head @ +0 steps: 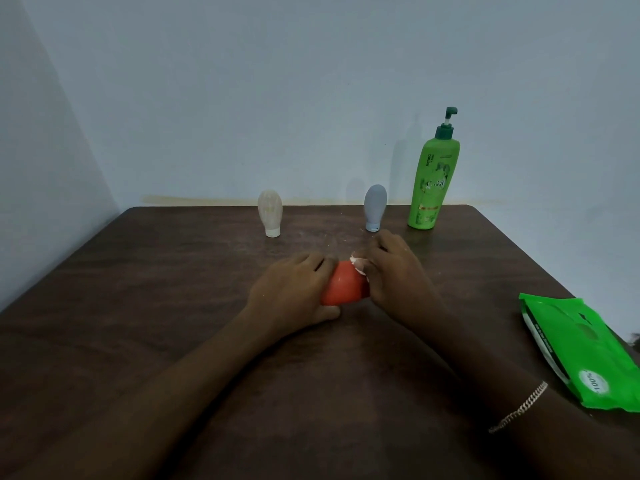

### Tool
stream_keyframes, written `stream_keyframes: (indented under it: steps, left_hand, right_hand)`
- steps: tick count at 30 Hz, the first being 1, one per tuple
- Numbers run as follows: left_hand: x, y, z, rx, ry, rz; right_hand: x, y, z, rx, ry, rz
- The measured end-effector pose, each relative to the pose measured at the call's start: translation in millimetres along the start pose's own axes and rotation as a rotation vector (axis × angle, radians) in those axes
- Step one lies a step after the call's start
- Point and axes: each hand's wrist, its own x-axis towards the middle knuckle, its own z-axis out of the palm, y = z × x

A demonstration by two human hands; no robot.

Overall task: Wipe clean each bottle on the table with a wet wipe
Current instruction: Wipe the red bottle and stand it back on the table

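1. Two bare hands meet over the middle of a dark wooden desk [138,306], working on an orange bottle [343,287].
2. The orange bottle lies tilted, its long axis running from the near left to the far right; its rounded end shows between the hands, and its cap cannot be seen.
3. The left hand [291,292] wraps the bottle from the left, fingers [311,263] curled over the top and thumb underneath.
4. The right hand [394,271] presses a bunched white wet wipe [358,265] against the bottle's far right end, fingers closed on the wipe.
5. At the back of the desk stand three more bottles, each upright: a cream bottle [270,212] and a grey bottle [374,206], both resting on their caps, and a tall green pump bottle [432,183] on the right.
6. A green wipes packet [585,348] lies flat at the desk's right edge; its contents cannot be seen.
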Motion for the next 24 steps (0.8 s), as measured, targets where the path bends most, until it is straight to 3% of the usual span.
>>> stream_keyframes:
  steps: [5, 10, 15, 24]
  left_hand:
    - [0.8, -2.5, -3.5, -0.101, -0.056, -0.121]
    - [0.9, 6.5, -2.3, -0.054, -0.040, -0.085]
    - [1.5, 8.9, -3.7, -0.087, -0.022, -0.099]
    - [-1.1, 10.2, -3.7, -0.018, -0.011, -0.051]
  right_hand:
    - [-6.1, -2.8, -6.4, 0.065, -0.062, -0.048]
    - [-2.9, -5.1, -0.2, 0.058, 0.002, 0.096]
    - [-8.7, -27.4, 8.5, 0.162, -0.069, 0.070]
    - [2.2, 0.0, -2.5, 0.109, 0.074, 0.283]
